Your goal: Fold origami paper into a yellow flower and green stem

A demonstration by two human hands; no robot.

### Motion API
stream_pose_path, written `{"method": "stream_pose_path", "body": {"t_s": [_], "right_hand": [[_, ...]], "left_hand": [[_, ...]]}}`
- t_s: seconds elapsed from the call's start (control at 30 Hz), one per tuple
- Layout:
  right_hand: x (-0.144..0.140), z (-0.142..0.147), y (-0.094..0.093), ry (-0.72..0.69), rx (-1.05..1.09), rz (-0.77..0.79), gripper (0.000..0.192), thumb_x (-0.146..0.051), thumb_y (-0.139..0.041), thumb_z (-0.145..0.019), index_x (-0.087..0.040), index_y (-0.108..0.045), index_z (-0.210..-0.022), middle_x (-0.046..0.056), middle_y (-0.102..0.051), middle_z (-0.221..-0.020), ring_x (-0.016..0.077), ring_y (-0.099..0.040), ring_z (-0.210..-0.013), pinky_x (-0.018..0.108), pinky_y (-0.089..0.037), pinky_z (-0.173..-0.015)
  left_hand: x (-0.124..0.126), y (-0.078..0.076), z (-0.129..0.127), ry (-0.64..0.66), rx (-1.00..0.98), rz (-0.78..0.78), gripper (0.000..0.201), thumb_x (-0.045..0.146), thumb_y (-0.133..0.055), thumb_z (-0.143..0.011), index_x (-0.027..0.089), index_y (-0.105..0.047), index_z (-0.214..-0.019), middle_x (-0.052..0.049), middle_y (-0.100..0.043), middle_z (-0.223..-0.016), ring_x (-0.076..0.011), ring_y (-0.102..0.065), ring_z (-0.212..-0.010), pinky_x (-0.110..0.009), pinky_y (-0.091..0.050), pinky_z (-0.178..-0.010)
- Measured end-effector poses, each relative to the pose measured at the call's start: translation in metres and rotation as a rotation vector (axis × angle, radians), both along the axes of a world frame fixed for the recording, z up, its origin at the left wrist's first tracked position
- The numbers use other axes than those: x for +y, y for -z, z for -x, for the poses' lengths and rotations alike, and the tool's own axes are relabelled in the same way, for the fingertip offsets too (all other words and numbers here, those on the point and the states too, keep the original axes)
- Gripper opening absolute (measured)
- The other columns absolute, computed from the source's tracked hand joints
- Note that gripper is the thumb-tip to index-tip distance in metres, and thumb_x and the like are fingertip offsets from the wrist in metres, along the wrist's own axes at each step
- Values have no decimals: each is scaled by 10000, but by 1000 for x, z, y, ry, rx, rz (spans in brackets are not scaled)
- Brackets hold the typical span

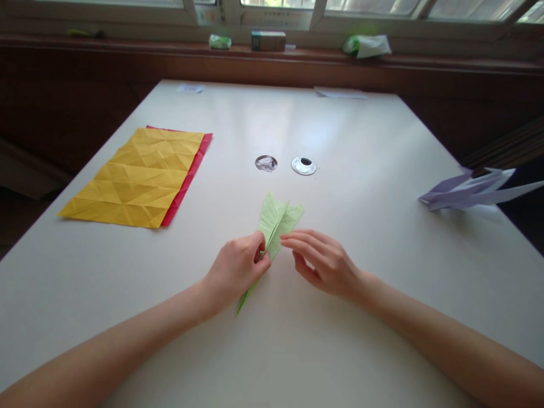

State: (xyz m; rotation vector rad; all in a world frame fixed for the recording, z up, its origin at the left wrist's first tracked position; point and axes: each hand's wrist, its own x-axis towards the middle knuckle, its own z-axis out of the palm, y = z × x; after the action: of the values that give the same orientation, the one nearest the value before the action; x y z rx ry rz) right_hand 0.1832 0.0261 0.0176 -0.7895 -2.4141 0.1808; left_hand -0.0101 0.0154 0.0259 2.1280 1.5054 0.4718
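A light green folded paper [272,218] is held over the white table in front of me. Its pointed end sticks out toward me below my left hand, and its wider, pleated end fans out away from me. My left hand [240,260] pinches the paper around its middle, thumb and fingers pressed together. Close to the paper's right edge is my right hand [325,258], its fingers stretched out and the thumb apart from them. The fingertips are at or just beside the paper; whether they touch it I cannot tell.
Creased yellow paper [136,175] lies over a red sheet [187,182] on the left of the table [365,351]. A purple folded paper [459,190] rests at the right edge. Two round holes, one with a metal ring [297,168], sit mid-table. Small packets [268,41] line the windowsill.
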Motion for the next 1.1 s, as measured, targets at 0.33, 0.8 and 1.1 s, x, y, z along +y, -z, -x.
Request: {"method": "stream_pose_path", "body": {"t_s": [0.33,0.8,1.1], "right_hand": [[0,0,1,-83,-47,110,230,-130,-424,-822,-166,-507,-1034,72,-626,-859,172,-549,-851,297,-473,-692],[1,-4,3,-27,-182,-14,176,-141,-423,-834,-185,-542,-956,54,-597,-836,154,-533,-841,260,-427,-664],[-1,-3,2,12,-206,-34,151,-120,-427,-820,-177,-563,-788,50,-579,-806,147,-524,-833,243,-396,-642]], "left_hand": [[-3,-7,4,213,-40,-41,198,231,-396,-826,183,-586,-850,-10,-560,-704,-112,-498,-652,-227,-393,-603],[-4,-15,11,652,155,-181,269,107,-427,-763,200,-570,-970,-53,-541,-982,-168,-493,-909,-294,-430,-757],[-15,-11,1,739,182,-229,240,129,-422,-766,144,-542,-973,-76,-545,-932,-199,-490,-924,-331,-417,-790]]}}
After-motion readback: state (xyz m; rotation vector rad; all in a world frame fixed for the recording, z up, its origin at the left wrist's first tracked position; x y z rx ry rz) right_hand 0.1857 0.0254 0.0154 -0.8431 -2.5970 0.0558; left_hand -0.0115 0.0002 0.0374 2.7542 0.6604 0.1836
